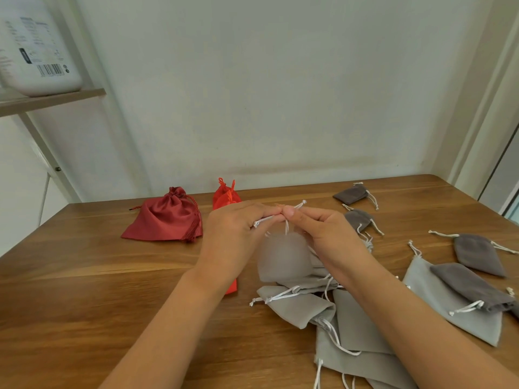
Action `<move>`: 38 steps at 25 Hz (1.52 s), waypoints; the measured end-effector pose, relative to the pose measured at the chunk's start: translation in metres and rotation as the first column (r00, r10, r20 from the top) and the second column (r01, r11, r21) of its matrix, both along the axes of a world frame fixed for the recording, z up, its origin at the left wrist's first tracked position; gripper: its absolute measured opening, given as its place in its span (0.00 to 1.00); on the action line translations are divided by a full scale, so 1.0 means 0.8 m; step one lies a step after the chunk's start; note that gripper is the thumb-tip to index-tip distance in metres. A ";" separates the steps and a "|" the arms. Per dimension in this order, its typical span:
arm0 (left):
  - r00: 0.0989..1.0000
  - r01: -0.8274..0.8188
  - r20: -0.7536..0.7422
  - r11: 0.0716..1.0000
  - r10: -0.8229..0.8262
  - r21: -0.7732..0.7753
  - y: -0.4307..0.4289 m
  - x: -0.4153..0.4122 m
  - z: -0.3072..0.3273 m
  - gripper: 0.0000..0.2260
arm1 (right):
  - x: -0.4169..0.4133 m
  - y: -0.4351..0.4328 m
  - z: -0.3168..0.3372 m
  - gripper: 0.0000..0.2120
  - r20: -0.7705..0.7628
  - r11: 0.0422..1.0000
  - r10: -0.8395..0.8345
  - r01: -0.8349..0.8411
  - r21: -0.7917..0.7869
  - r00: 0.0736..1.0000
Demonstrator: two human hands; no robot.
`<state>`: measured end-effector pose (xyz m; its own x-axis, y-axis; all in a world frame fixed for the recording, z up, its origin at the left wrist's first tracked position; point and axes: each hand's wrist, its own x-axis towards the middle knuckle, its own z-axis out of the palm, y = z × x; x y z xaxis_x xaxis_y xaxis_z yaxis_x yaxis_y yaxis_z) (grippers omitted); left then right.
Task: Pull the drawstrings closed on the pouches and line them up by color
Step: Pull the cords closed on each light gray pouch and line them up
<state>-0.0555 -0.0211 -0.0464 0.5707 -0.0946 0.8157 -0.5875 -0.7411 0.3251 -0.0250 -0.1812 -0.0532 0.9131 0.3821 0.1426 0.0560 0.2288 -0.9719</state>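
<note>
My left hand [238,231] and my right hand [323,231] meet above the table, each pinching a white drawstring of a light grey pouch [283,256] that hangs blurred below them. Several light grey pouches [356,329] lie in a loose pile under my right forearm. Dark grey pouches [477,254] are scattered at the right. A dark red satin pouch [165,217], cinched shut, sits at the back left. A bright red pouch [226,196] lies beside it, partly hidden by my left hand.
The wooden table [98,290] meets a white wall at the back. A shelf at the upper left carries a white container [39,51]. A door frame [483,122] stands at the right edge.
</note>
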 end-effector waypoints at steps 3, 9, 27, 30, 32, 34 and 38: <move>0.996 0.058 -0.060 0.997 -0.061 -0.056 -0.002 -0.003 0.001 0.11 | 0.002 0.002 0.000 0.10 -0.132 0.994 -0.019 0.032 0.100 0.991; 0.905 -0.018 -0.425 1.000 0.014 -0.006 0.015 0.004 0.007 0.11 | 0.020 -0.021 0.020 0.10 -0.309 0.909 -0.065 0.184 0.374 0.949; 0.709 -0.100 -0.427 0.519 -0.561 -0.849 0.001 -0.001 0.024 0.09 | 0.008 -0.005 0.002 0.11 -0.034 0.968 0.121 -0.111 0.227 0.992; 0.613 -0.140 -0.511 0.554 -0.603 -0.821 0.006 -0.002 0.021 0.10 | 0.007 -0.006 0.005 0.13 0.029 0.961 0.136 -0.139 0.240 0.990; 0.564 -0.149 -0.530 0.553 -0.633 -0.820 0.006 -0.002 0.020 0.14 | 0.007 -0.005 0.003 0.14 0.098 0.975 0.099 -0.116 0.191 0.990; 0.529 -0.151 -0.555 0.572 -0.642 -0.806 0.005 -0.001 0.020 0.15 | 0.005 -0.005 0.002 0.14 0.204 0.992 0.052 -0.074 0.100 0.978; 0.490 -0.123 -0.634 0.673 -0.598 -0.729 0.001 -0.005 0.022 0.05 | -0.002 -0.004 0.003 0.11 0.342 1.000 0.000 -0.001 0.002 0.940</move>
